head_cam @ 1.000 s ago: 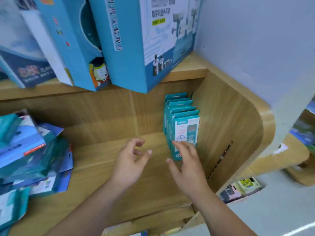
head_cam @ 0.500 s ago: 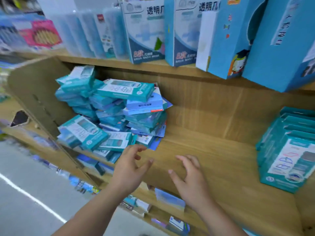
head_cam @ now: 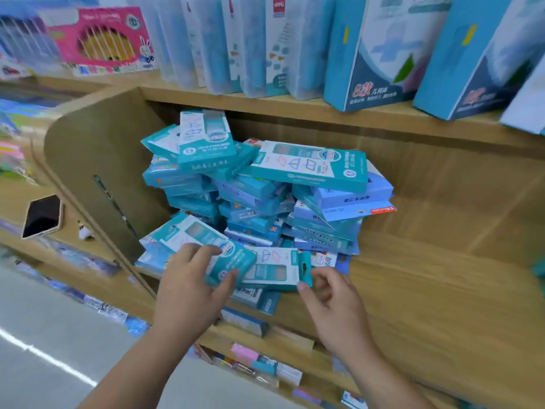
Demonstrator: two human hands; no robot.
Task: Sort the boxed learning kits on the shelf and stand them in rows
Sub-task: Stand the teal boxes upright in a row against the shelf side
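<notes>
A loose pile of teal and blue boxed kits (head_cam: 265, 196) lies flat at the left end of the wooden shelf (head_cam: 427, 290). My left hand (head_cam: 188, 287) grips a teal kit box (head_cam: 203, 237) at the pile's front, fingers on top and thumb under its near edge. Beside it lies a teal-and-white kit box (head_cam: 271, 268). My right hand (head_cam: 330, 299) is at this box's hang tab, thumb tip touching the corner and fingers curled but apart. A sliver of the standing teal row (head_cam: 540, 270) shows at the far right edge.
The shelf's curved side panel (head_cam: 97, 160) closes off the left. Tall blue boxes (head_cam: 377, 54), clear cases (head_cam: 236, 45) and a pink box (head_cam: 100, 39) stand on the shelf above. A phone (head_cam: 42, 215) lies on the neighbouring shelf. Small packs (head_cam: 265, 364) fill the shelf below.
The view swung left from the standing row to the pile. Both hands moved to the pile's front, and my left hand closed on a teal box.
</notes>
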